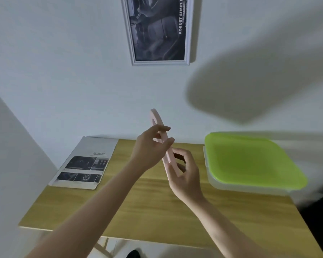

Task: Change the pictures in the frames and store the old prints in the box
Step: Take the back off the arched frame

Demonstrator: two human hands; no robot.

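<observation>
A pink frame (155, 119) is held edge-on above the wooden table (157, 211), its top end tilted away toward the wall. My left hand (149, 148) pinches its upper middle between thumb and fingers. My right hand (185, 174) grips its lower end with curled fingers. A white-framed dark print (158, 28) hangs on the wall above. Several printed sheets (84, 162) lie at the table's back left. A clear box with a green lid (250, 161) sits shut at the back right.
The white wall stands right behind the table. A dark object (321, 211) is at the right edge beside the table. A table leg (103, 246) and the floor show below the front edge.
</observation>
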